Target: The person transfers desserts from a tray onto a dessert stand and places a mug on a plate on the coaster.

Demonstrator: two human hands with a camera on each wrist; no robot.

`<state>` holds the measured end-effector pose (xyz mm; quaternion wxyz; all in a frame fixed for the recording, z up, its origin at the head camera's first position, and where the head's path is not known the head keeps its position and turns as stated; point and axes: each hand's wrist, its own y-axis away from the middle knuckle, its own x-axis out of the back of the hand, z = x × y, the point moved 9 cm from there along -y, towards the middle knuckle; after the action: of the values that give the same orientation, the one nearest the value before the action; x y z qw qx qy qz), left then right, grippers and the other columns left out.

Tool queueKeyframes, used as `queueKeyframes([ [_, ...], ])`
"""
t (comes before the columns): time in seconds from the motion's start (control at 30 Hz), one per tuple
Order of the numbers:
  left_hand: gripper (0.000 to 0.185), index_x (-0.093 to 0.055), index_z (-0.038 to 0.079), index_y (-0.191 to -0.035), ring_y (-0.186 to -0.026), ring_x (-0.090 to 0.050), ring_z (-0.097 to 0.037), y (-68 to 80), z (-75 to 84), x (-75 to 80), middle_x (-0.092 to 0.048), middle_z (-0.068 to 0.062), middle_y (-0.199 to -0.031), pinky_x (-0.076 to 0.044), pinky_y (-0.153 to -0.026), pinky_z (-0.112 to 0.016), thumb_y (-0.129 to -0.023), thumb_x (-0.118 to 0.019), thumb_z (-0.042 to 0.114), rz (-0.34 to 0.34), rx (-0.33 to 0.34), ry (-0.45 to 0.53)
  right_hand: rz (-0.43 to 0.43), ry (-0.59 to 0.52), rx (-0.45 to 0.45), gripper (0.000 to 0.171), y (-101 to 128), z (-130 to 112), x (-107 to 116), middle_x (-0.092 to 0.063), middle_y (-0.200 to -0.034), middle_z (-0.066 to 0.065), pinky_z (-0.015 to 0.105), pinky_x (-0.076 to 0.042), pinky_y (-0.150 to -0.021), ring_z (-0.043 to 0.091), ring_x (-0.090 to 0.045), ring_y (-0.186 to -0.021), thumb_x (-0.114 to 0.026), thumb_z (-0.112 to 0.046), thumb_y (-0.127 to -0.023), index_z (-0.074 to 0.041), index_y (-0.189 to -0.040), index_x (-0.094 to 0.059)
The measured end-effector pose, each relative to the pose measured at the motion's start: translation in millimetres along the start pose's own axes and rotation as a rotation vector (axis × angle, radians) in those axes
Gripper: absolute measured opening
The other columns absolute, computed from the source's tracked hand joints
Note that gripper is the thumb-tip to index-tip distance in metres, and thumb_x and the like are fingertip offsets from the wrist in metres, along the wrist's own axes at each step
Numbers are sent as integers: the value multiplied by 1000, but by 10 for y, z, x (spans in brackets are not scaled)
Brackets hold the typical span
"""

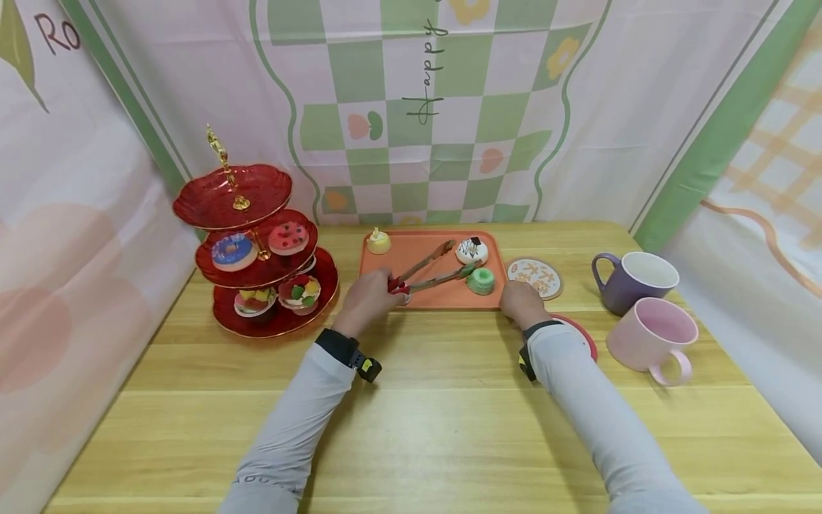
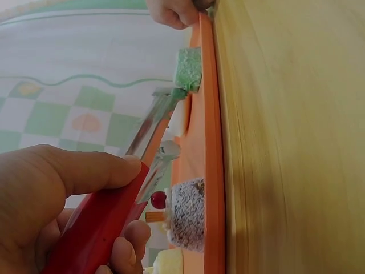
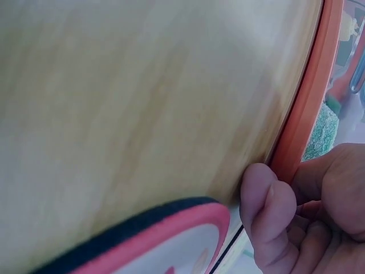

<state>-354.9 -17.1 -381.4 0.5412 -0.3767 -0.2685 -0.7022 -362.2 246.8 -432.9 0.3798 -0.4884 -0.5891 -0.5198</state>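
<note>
Left hand (image 1: 367,298) grasping red-handled tongs (image 1: 429,273), tips open around green donut (image 1: 480,280) on orange tray (image 1: 443,297). Right hand (image 1: 521,303) curled on tray's corner, steadying it. Step, likely: picking donut. Next calls for squeezing tongs, lifting level.

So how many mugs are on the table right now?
2, both at the table's right side: a purple mug farther back, and a pink mug in front of it, nearer the person.

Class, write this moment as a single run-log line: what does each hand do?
left hand: holds tongs, tips at green donut | right hand: grip on orange tray corner | tiered stand: beside tray
</note>
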Motion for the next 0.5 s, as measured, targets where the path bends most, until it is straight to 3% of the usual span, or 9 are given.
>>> queueKeyframes([
  [0.17, 28, -55, 9, -89, -62, -49, -20, -46, 36, -44, -55, -4, -73, -38, -52, -30, -80, -72, 30, -2, 4, -25, 7, -12, -16, 19, 10, 5, -4, -59, -82, 18, 30, -47, -49, 25, -58, -62, -44, 1, -89, 2, -77, -58],
  [0.5, 26, -53, 11, -85, -59, -49, -19, -127, 106, -83, -54, -4, -71, -37, -50, -29, -81, -70, 31, -9, 20, -68, 16, -10, -9, 16, 29, -17, 10, -60, -88, 20, 32, -47, -51, 28, -58, -70, -45, 2, -88, 3, -81, -59],
])
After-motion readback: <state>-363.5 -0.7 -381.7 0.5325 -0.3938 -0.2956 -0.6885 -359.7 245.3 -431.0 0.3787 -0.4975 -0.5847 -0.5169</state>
